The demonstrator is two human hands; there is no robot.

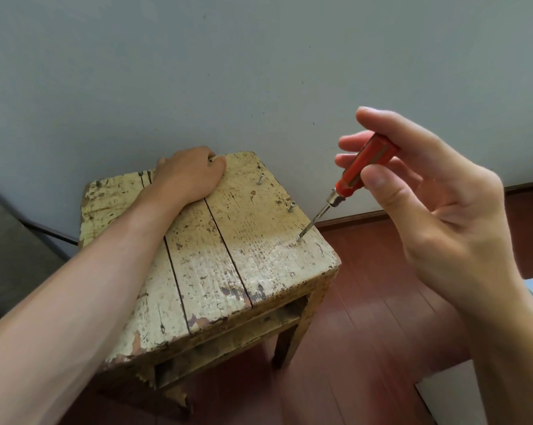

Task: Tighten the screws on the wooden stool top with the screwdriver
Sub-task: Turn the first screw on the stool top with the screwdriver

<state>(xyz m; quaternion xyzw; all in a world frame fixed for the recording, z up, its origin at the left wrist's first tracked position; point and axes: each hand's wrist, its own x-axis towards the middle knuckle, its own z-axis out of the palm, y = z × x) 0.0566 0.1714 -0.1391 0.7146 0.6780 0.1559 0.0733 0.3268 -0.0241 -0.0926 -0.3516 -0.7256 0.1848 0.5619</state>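
On the far edge of the wooden stool top (203, 240) our left hand (187, 173) lies palm down, its fingers curled over the back edge and gripping the wood, with the forearm stretched across the left planks. We see only this one head view. The stool stands on a reddish-brown wooden floor (381, 317), close against a pale grey wall (259, 72), and its cream paint is chipped and worn along the three planks.

To the right and nearer to us, our right hand (427, 185) pinches the red handle of the screwdriver (351, 182) between thumb and fingertips, the palm open towards us and the index finger raised above the handle's end. The screwdriver slants down and to the left from the hand, and its metal tip sits on the near screw (298, 238), close to the right edge of the right plank. That screw's head is low, almost at the wood.

Further back along the same plank, a middle screw (292, 207) stands up out of the wood, and a far screw (260, 178) stands up too, just beside our left hand's fingers but apart from them. Both lie well clear of the screwdriver's tip.
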